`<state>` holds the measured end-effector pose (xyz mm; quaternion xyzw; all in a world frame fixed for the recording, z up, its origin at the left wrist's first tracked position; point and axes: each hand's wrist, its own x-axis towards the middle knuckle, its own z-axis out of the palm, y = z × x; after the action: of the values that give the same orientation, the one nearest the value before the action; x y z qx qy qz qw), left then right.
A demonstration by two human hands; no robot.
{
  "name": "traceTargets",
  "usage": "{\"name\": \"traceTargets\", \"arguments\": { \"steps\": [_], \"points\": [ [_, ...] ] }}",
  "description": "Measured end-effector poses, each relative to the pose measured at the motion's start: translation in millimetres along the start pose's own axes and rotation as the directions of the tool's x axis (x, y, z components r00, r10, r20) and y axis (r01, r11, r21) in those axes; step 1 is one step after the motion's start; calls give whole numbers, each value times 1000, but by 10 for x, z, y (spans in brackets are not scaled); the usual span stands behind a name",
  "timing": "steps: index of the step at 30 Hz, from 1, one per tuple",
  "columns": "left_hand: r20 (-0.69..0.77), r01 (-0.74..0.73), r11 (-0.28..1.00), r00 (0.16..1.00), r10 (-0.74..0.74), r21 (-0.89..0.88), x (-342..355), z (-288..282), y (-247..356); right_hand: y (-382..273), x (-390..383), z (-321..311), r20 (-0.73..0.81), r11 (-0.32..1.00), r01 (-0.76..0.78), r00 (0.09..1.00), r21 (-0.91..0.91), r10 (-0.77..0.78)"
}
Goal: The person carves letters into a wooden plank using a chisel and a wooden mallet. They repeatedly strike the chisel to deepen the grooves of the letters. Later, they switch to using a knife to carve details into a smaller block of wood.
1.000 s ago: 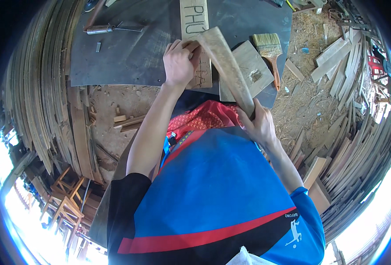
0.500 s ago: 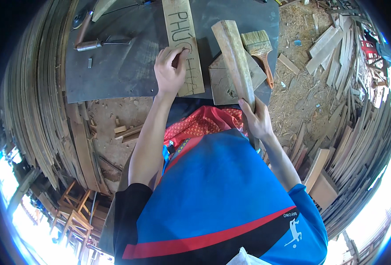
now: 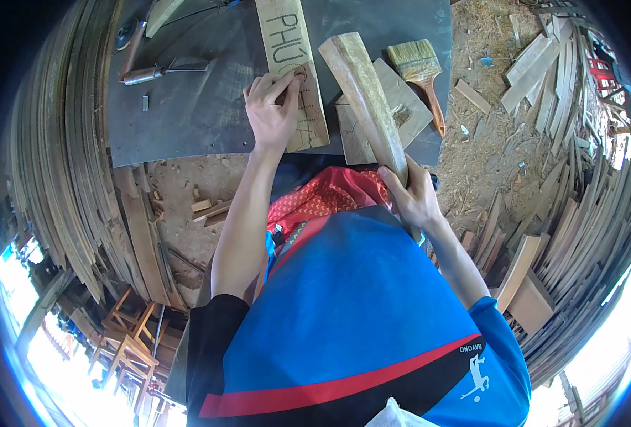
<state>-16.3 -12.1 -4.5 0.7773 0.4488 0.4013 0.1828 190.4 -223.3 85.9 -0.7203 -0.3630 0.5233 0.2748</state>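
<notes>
My left hand (image 3: 271, 112) rests over a pale wooden board (image 3: 287, 43) marked with dark letters. Its thumb and fingertips are pinched together on the lettering; whatever they hold, if anything, is hidden. In my right hand (image 3: 416, 196) is a long, thick wooden bar (image 3: 364, 92), gripped near its lower end. The bar slants up and to the left, with its far end just right of the board. Beneath it lie wooden blocks (image 3: 404, 107) at the table's near edge.
A wide paintbrush (image 3: 415, 62) lies right of the blocks on the dark tabletop (image 3: 194, 114). Toward the left are a curved blade with a wooden handle (image 3: 144, 75) and a small metal piece (image 3: 145, 103). Stacked planks (image 3: 52, 142) line the left side; wood scraps (image 3: 533, 78) lie at right.
The far end of the wooden bar has swung left, closer to the board. My left hand keeps its pinch on the lettering. The whole view has shifted slightly.
</notes>
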Motion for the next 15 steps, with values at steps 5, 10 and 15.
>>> {"name": "traceTargets", "arguments": {
  "steps": [5,10,15],
  "points": [
    [9,-31,999,999,31,30,2,20,-28,7,-14,10,-22,999,49,999,12,-48],
    [10,-21,999,1000,21,49,4,23,-5,-71,-37,-15,-6,1000,8,1000,21,-8],
    [13,23,999,1000,-23,25,6,8,1,-104,-14,-60,19,999,11,1000,34,-12]
  ]
}}
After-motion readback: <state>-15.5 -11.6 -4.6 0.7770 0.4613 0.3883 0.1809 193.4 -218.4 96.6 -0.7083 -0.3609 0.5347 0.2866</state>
